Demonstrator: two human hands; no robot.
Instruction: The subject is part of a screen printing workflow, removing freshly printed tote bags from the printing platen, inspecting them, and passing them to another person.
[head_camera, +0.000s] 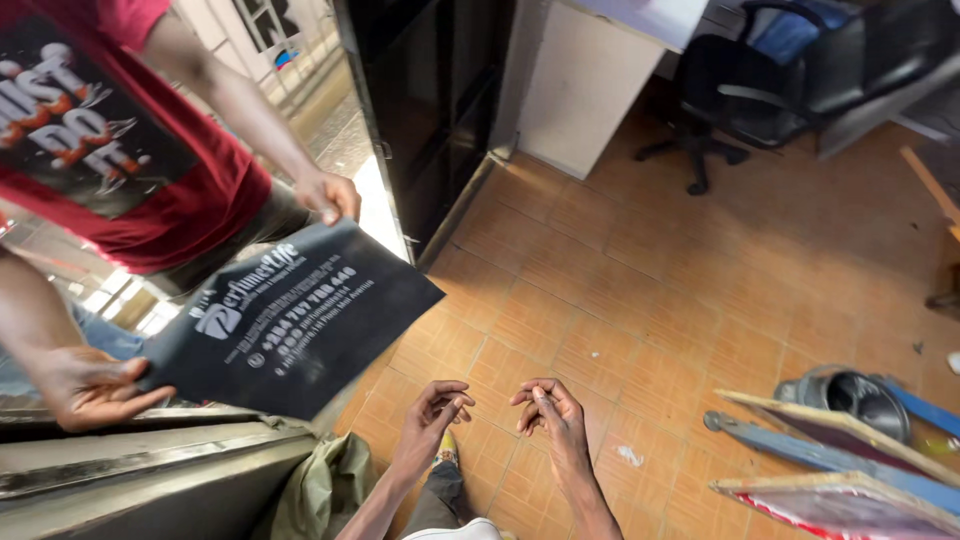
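Hands, left (432, 415) and right (548, 410), empty, fingers curled, nowhere near co-worker's dark printed sheet (290, 320) yet, floor (650, 300) below.

- You're in a small print workshop: wooden-framed printing screens (850, 480) lean on the tiled floor (640, 290).
- A dark printed sheet (290, 320) is held up nearby.
- A black office chair (760, 80) stands by a white desk (590, 80).

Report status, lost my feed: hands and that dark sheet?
Left hand and right hand empty, fingers curled, above tiled floor. Dark printed sheet held by another person, both hands. Nothing between.
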